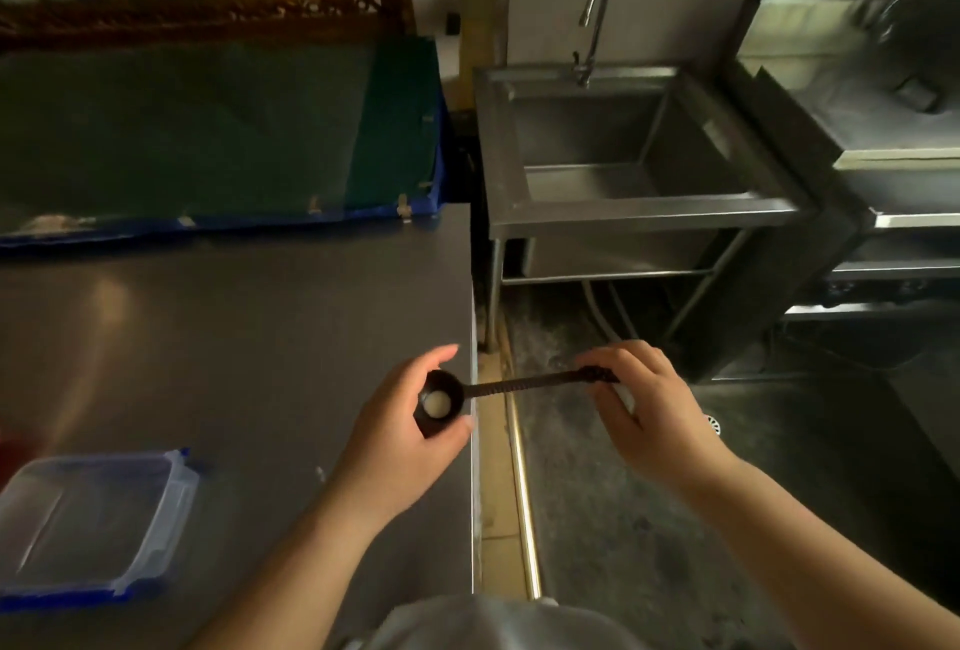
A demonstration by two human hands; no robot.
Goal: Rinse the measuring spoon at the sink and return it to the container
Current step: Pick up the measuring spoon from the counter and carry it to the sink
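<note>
The left hand [410, 421] cups the bowl of the black measuring spoon [441, 397] over the counter [234, 317] edge. The right hand [639, 405] pinches its handle. Keep it level while walking to the sink [644, 205]. One spoon, one faucet [592, 26], one clear container [88, 519].

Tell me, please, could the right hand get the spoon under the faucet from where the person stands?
Probably not yet: the right hand holds the spoon handle well short of the faucet, with open floor before the sink.
</note>
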